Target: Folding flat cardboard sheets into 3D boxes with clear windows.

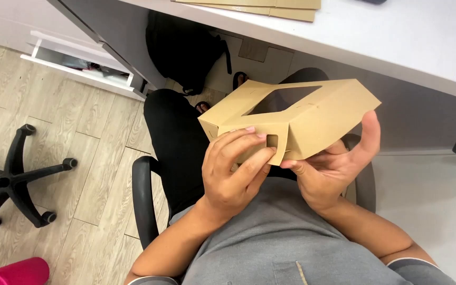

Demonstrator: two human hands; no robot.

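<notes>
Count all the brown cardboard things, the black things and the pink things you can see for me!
Brown cardboard: 2, the window box in the left hand and right hand, and the flat cardboard stack.
Black: 3, the chair base, the bag, the armrest.
Pink: 1, the bottle.
Total: 6

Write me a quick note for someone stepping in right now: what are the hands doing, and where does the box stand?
Left hand: fingers pressed on the near end of the brown cardboard box, at a small slot.
Right hand: cradles the box from below, thumb up along its right side.
Box: held in the air above the lap, window cutout facing up.
Done: body folded into shape.
Left: near end flap looks not fully tucked.
Flat cardboard sheets lie on the desk.
</notes>
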